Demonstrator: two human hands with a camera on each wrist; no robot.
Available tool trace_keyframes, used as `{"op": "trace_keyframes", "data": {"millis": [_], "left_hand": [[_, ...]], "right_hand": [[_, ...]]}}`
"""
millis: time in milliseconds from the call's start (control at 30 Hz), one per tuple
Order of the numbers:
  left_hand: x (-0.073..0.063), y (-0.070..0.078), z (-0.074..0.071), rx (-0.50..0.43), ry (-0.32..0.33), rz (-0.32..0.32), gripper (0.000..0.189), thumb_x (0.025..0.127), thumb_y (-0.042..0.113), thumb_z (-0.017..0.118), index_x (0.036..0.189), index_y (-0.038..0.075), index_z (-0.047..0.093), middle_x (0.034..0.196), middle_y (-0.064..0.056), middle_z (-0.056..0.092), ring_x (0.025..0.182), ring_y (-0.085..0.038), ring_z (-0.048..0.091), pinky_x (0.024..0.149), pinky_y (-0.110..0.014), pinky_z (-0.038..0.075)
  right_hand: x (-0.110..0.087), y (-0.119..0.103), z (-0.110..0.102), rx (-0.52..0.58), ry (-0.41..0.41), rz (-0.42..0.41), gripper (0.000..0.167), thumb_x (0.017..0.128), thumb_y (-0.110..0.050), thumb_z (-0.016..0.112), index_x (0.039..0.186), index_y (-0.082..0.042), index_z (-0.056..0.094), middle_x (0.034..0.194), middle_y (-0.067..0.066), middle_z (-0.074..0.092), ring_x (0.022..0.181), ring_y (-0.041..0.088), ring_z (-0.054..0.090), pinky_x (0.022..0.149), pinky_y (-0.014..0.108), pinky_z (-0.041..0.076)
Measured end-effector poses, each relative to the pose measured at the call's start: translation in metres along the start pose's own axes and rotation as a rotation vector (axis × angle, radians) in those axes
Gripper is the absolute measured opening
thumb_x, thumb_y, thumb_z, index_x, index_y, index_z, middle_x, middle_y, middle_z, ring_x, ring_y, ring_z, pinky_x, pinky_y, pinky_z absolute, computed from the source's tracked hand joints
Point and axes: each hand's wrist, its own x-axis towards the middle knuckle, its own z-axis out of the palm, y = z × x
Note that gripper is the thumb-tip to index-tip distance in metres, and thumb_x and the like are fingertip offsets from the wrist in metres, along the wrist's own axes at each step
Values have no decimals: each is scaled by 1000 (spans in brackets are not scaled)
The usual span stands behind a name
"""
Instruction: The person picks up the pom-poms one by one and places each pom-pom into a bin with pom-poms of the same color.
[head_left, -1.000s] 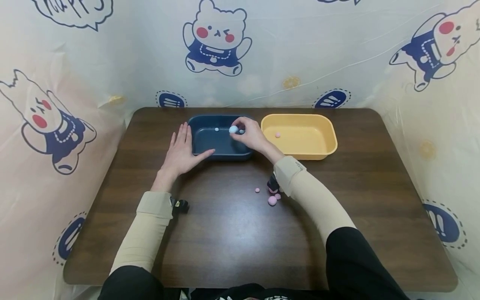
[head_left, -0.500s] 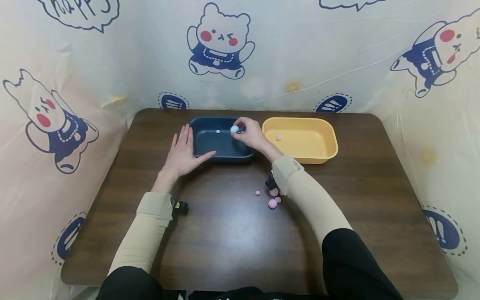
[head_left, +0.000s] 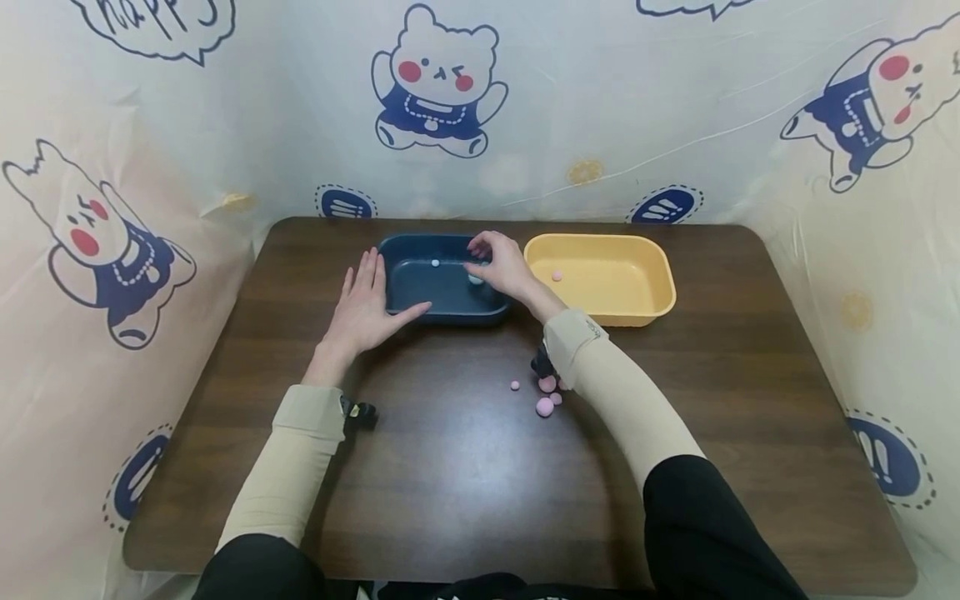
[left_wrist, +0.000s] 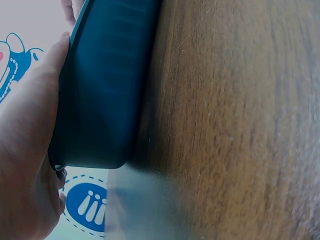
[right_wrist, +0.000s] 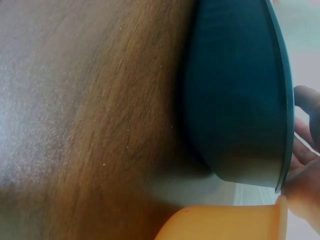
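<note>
My left hand (head_left: 362, 304) lies along the left end of the dark blue tray (head_left: 420, 296), fingers straight and thumb reaching over its front rim. In the left wrist view that hand (left_wrist: 30, 130) sits against the tray's rim. Over the tray's right end is my right hand (head_left: 504, 268), thumb and fingertips spread apart with nothing between them. Just under its thumb a light blue ball (head_left: 476, 280) shows in the tray, partly hidden by the hand. Farther left inside the tray lies a small pale blue ball (head_left: 435, 263).
A yellow tray (head_left: 622, 308) stands to the right of the blue one, with a small pink ball (head_left: 557, 276) inside. Below the right wrist, several pink balls (head_left: 545, 407) lie on the wooden table (head_left: 442, 467), some partly behind the wrist camera (head_left: 542, 363).
The right hand's thumb and fingers have parted and let go of the light blue ball, which has dropped into the blue tray. The left hand has stayed at the tray.
</note>
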Motion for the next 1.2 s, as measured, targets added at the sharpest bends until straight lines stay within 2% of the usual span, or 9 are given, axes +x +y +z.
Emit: {"op": "trace_keyframes", "data": {"millis": [200, 367, 400, 500, 600, 700, 933, 1100, 1200], "left_hand": [[1, -2, 1, 0, 6, 3, 132, 91, 95, 44, 176, 5, -1, 186, -8, -13, 175, -35, -5, 141, -59, -3], [0, -1, 2, -2, 6, 5, 131, 92, 95, 45, 176, 6, -1, 186, -8, -13, 175, -35, -6, 141, -60, -3], [0, -1, 1, -1, 4, 4, 131, 92, 95, 44, 176, 6, -2, 186, -7, -14, 175, -35, -6, 141, -59, -3], [0, 0, 1, -1, 2, 4, 131, 92, 95, 44, 176, 6, -2, 186, -7, -15, 175, -34, -6, 141, -59, -3], [0, -1, 2, 0, 8, 6, 131, 92, 95, 44, 176, 5, -1, 186, -8, -13, 175, -34, -6, 141, -59, -3], [0, -1, 2, -5, 15, 11, 131, 92, 94, 45, 176, 5, 0, 186, -10, -11, 175, -35, -5, 141, -59, -3], [0, -1, 2, -10, 19, 8, 131, 92, 94, 45, 176, 5, -1, 186, -10, -11, 175, -36, -4, 141, -60, -3], [0, -1, 2, -9, 27, 10, 131, 92, 94, 46, 176, 4, 1, 187, -11, -9, 175, -36, -4, 141, -60, -2], [1, -2, 2, -8, 21, 13, 131, 92, 94, 46, 176, 4, 0, 187, -10, -9, 175, -35, -5, 141, -60, -3]], "right_hand": [[-5, 5, -6, 27, 7, -30, 36, 101, -16, 80, 130, 2, 70, 132, 21, 71, 123, 34, 68, 115, 44, 55], [-1, 41, -5, 23, 43, -101, 37, 99, -30, 83, 128, -9, 72, 130, 10, 73, 122, 24, 69, 114, 35, 55], [-4, 42, -8, 9, 41, -103, 38, 99, -32, 82, 129, -11, 72, 131, 9, 73, 124, 22, 68, 116, 34, 54], [-21, 32, -18, -26, 23, -123, 43, 102, -32, 79, 136, -9, 69, 137, 11, 70, 131, 25, 64, 121, 40, 51], [-46, 7, -34, -91, -4, -123, 47, 105, -27, 75, 144, -5, 64, 145, 15, 65, 138, 32, 59, 125, 48, 49], [-61, 3, -46, -143, -12, -124, 53, 106, -31, 74, 151, -7, 59, 152, 13, 61, 142, 30, 57, 126, 49, 47], [-88, 20, -72, -182, -6, -116, 60, 105, -30, 75, 156, -5, 55, 159, 17, 57, 146, 36, 54, 126, 55, 46], [-111, 36, -87, -219, 41, -128, 61, 104, -28, 76, 155, -3, 55, 158, 19, 57, 146, 39, 54, 126, 58, 44], [-122, 47, -96, -270, 79, -145, 63, 103, -28, 77, 155, -2, 54, 159, 21, 56, 151, 40, 50, 130, 59, 39]]}}
